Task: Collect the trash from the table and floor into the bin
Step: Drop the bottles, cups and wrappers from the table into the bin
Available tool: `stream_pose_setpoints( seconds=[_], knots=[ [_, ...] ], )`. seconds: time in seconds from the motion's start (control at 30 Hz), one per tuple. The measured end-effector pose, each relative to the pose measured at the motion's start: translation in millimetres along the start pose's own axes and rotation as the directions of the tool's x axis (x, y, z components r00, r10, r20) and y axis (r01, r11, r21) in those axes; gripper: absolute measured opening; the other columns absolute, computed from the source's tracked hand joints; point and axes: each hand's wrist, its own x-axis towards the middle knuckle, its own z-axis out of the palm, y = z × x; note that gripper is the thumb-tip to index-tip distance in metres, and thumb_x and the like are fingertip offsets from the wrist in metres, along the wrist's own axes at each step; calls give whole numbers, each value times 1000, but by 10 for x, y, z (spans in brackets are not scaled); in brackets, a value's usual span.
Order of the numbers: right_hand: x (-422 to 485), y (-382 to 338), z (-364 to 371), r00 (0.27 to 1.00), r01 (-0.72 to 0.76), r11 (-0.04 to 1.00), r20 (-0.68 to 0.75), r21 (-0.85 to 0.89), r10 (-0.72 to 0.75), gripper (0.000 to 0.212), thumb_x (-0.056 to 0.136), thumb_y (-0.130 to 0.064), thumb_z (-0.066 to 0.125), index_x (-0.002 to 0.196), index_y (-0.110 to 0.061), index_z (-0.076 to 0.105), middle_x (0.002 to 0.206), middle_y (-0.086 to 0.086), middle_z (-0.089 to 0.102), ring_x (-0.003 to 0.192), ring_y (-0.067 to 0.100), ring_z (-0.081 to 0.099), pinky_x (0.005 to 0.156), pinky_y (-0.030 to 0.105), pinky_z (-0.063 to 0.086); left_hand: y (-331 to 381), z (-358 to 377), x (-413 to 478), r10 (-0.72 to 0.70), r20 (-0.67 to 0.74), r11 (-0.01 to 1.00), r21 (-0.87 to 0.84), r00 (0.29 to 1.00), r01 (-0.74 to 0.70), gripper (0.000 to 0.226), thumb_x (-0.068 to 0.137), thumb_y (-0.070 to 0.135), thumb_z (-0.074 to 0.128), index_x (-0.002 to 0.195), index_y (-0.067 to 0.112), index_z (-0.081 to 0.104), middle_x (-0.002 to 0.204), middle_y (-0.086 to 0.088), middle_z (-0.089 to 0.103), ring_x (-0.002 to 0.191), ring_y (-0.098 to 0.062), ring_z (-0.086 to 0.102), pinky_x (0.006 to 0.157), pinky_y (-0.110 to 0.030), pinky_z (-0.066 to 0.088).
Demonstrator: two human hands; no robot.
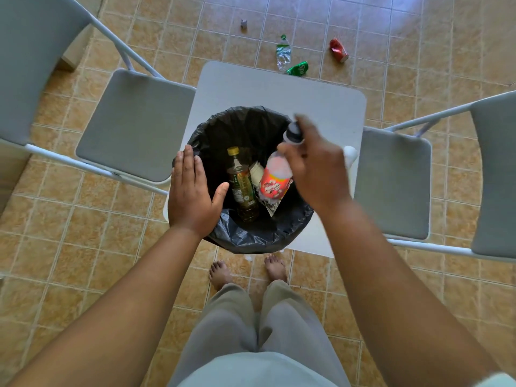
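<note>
Right hand (315, 166) grips a blurred dark-capped object over the black-lined round bin (268, 236); left hand (192, 191), open, steadies the rim. Judged step: dropping table trash. Next, the floor's crushed red can (338, 50) needs collecting.

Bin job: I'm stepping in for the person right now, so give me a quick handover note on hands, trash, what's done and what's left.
Left hand: open, flat on the rim of the bin.
Right hand: over the bin; a red-labelled bottle sits just under it, blurred, so grip or release cannot be told.
Done: a tea bottle and some paper wrappers lie in the bin.
Left on the floor beyond the table: clear crushed bottle, green can, red can, small grey scrap.
A white wad lies on the table beside the right hand.
</note>
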Motion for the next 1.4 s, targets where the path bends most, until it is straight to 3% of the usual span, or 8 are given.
stream_pose_setpoints(
  seconds=[0.1,0.4,0.5,0.63,0.7,0.87,1.3,1.4],
  knots=[
    [-147,133,398,971,-69,991,220,-114,93,51,94,-32,63,140,-15,49,105,10,73,94,29,70,78,37,56,-6,10,2,0,-3,1000,-5,1000,0,83,96,61,27,153,2,15,164,-12,0,151,-26,-4,122,-45,11],
    [-139,330,850,711,-235,876,540,-421,450,82,95,-17,55,157,-23,1,108,14,60,79,23,58,65,37,52,-13,22,-1,7,-23,1000,-10,1000,-7,83,96,60,28,153,1,18,164,-12,2,151,-26,-2,122,-44,10],
    [-159,283,737,838,-135,938,469,-321,281,73,97,-20,56,156,-14,15,121,12,59,95,25,61,77,36,53,-11,22,-1,4,-22,1000,-10,1000,-4,83,96,61,26,153,1,17,164,-12,2,151,-26,-3,122,-43,10],
    [-198,317,457,992,44,979,122,-201,-20,49,93,-17,61,139,-4,52,130,14,60,123,29,55,103,40,49,2,24,5,5,-24,1000,-15,1000,-5,83,96,61,27,153,2,18,164,-12,2,151,-26,-3,122,-44,11],
    [-231,396,363,998,45,961,59,-273,-30,48,92,-18,61,137,-3,54,139,15,55,137,32,43,114,47,38,5,23,7,-1,-27,1000,-15,1000,1,83,96,62,26,153,2,18,164,-12,3,151,-26,-2,122,-44,11],
    [-378,622,328,971,-102,955,180,-279,156,62,96,-24,60,149,-2,36,161,13,25,151,29,18,121,42,26,33,17,68,12,-26,1000,-8,1000,-12,83,96,62,26,154,3,16,164,-12,3,151,-25,-2,122,-43,11],
    [-85,910,226,968,-148,960,164,-239,190,65,99,-30,56,153,-8,30,165,6,17,151,22,18,120,38,28,353,14,434,34,-17,999,-23,999,-34,84,96,62,28,153,2,15,164,-13,3,151,-26,-2,122,-42,8],
    [-59,944,200,971,-180,980,141,-81,190,64,101,-35,50,154,-9,26,164,6,21,150,19,19,119,25,19,355,26,460,37,-24,999,-18,999,-38,84,96,62,28,154,2,15,164,-12,2,151,-25,-2,122,-40,7]
  ],
)
